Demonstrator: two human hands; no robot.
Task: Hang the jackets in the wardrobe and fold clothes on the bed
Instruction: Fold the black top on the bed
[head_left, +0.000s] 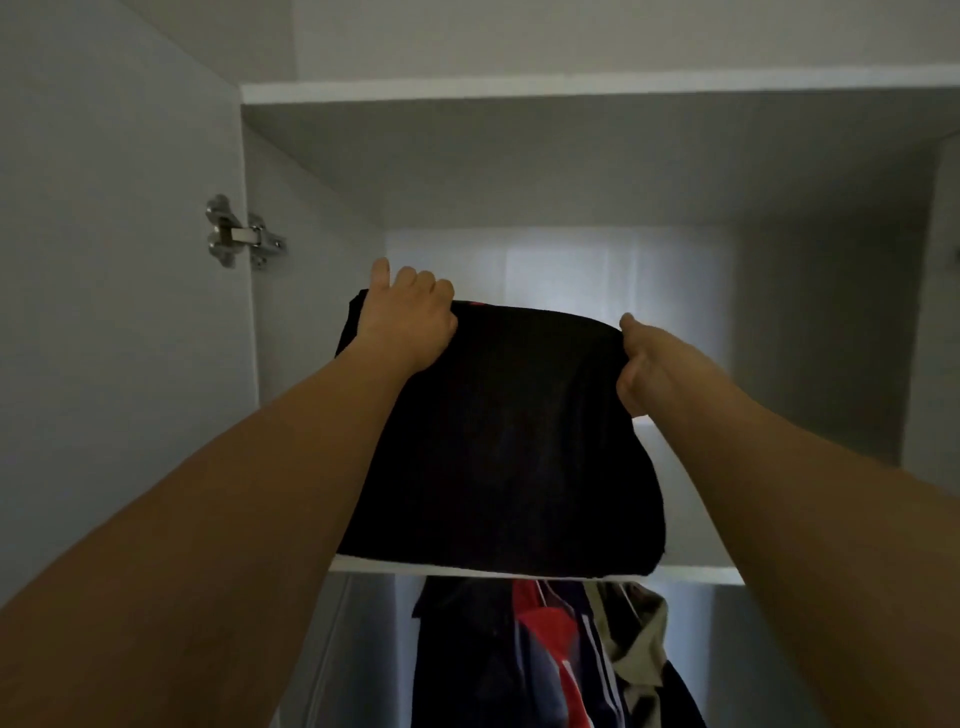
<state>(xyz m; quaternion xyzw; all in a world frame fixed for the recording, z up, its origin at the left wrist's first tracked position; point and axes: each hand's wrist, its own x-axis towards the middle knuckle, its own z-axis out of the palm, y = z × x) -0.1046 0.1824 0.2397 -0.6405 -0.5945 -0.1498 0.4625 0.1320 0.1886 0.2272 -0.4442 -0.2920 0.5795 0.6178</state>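
- At far left, the open wardrobe door (104, 312) stands pale grey, with a metal hinge (241, 234) fixed where it meets the wardrobe's side wall.
- Just right of the hinge, the left hand (410, 322) reaches up into the wardrobe, fingers curled over the far left corner of a folded black garment (498, 441), gripping it from above.
- The garment lies on the white shelf (691, 574), its near edge hanging slightly over the shelf's front lip; a small trace of red shows at its far edge beside the left hand.
- Above it, an upper shelf (571, 88) spans the wardrobe, and the back panel (571, 275) behind the garment is lit brighter than the sides.
- Below the shelf, hung clothes (556, 654) show in dark blue, red and beige; the rail is not visible.
- To the right, the right hand (649, 364) grips the garment's far right corner, thumb on top and fingers tucked under the fabric.
- Both bare forearms stretch up from the bottom corners toward the shelf.
- At far right is the wardrobe's other side wall (924, 312), in shadow.
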